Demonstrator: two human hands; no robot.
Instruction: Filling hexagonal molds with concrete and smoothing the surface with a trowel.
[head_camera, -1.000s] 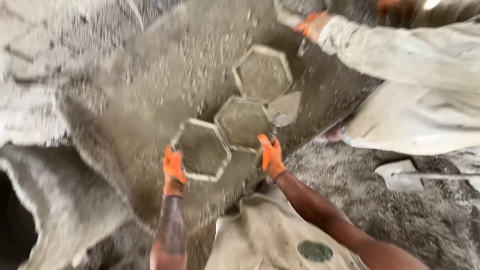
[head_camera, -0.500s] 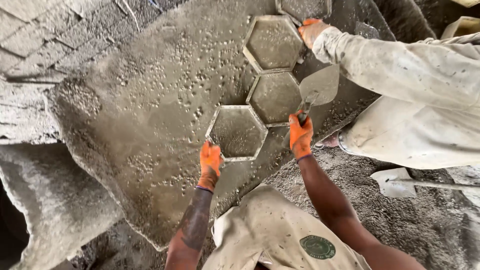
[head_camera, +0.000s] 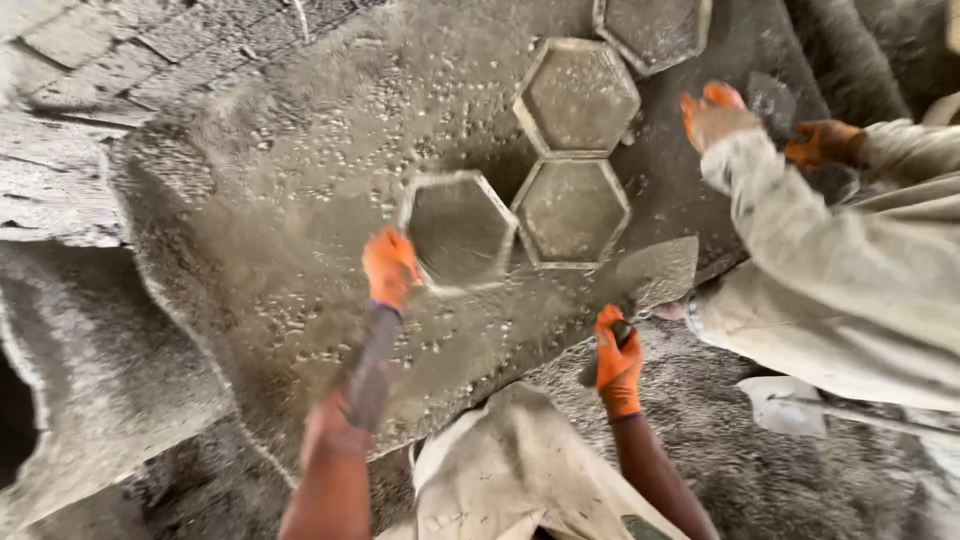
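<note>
Left hand (head_camera: 390, 266), orange-gloved, pressed against the near-left edge of a hexagonal mould (head_camera: 458, 230) full of wet grey concrete, fingers curled over the rim and gripping it. Right hand (head_camera: 618, 358), also orange-gloved, clenched round the handle of a flat trowel (head_camera: 655, 275), blade tilted up and away from the fist, its tip close to the lower edge of a second hexagonal mould (head_camera: 572, 212). Between the two grips, the wet slab (head_camera: 300, 220) of grey mortar, pitted with small bubbles, under all the moulds. Just beyond the left grip's mould and touching the second one, a third hexagonal mould (head_camera: 578, 97); further out, at the top edge, part of a fourth mould (head_camera: 655, 30). Out past the trowel blade, to the right, a co-worker's gloved hand (head_camera: 714, 112) on a pale sleeve, with another orange glove (head_camera: 822, 143) behind it gripping something dark, too blurred to tell. Below the right grip, a pale apron (head_camera: 510, 475); right of it, a shovel blade (head_camera: 785, 405) lying on loose grey sand.
</note>
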